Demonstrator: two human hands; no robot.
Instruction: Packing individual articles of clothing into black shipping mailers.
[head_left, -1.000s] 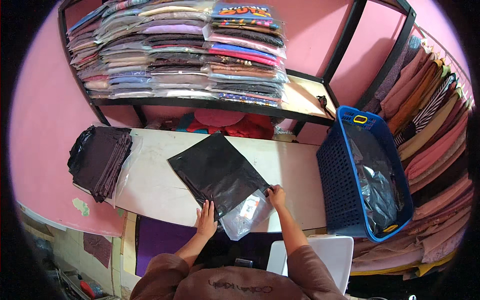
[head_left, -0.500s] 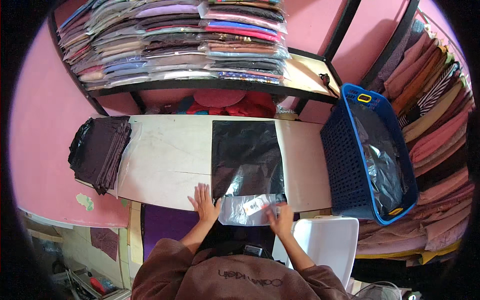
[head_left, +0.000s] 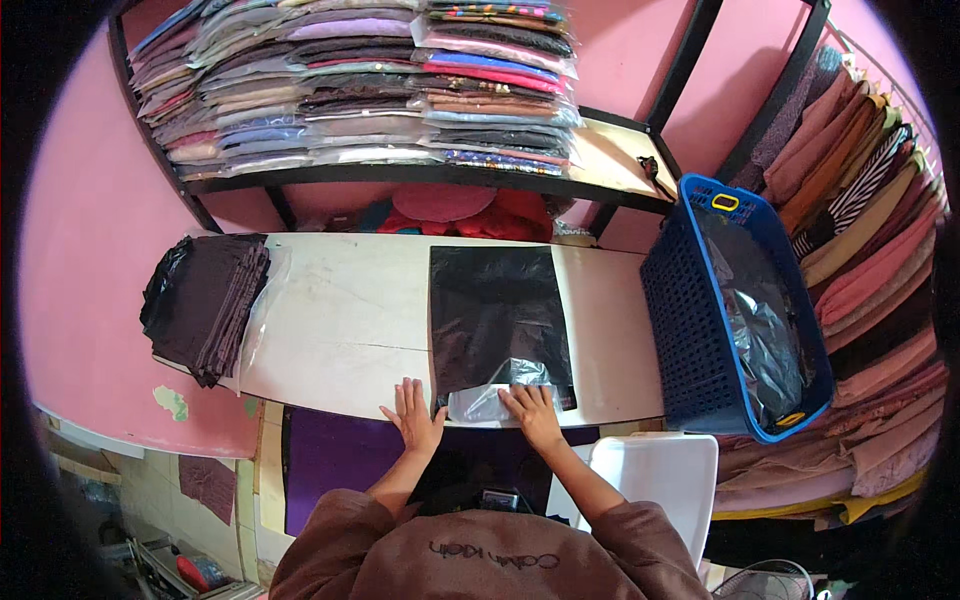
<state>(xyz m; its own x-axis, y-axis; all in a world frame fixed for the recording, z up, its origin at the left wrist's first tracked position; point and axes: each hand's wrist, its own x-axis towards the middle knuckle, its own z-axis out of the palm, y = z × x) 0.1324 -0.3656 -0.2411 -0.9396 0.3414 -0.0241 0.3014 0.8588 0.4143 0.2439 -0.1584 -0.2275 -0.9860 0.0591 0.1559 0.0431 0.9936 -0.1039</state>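
Observation:
A flat black rectangular plastic-wrapped packet (head_left: 500,310) lies on the white tabletop (head_left: 340,320) in front of me. Its clear plastic flap (head_left: 474,405) is folded back over the near end, partly raised and creased near the middle. My right hand (head_left: 533,415) presses on that flap with its fingers spread. Beside the packet's near left corner, my left hand (head_left: 415,422) rests flat, fingers apart, its thumb at the flap's edge. Whatever lies under my right palm is hidden.
Folded dark cloths (head_left: 205,305) are stacked at the table's left end, by clear plastic sheets (head_left: 265,300). A blue basket (head_left: 695,320) with dark packets stands at the right. Bagged garments (head_left: 360,90) fill the shelf behind. Hanging clothes (head_left: 860,290) line the right side.
The clear flap, which hung toward me over the table edge, is now folded up onto the packet. My right hand moved left and forward onto it; my left hand stayed beside the corner.

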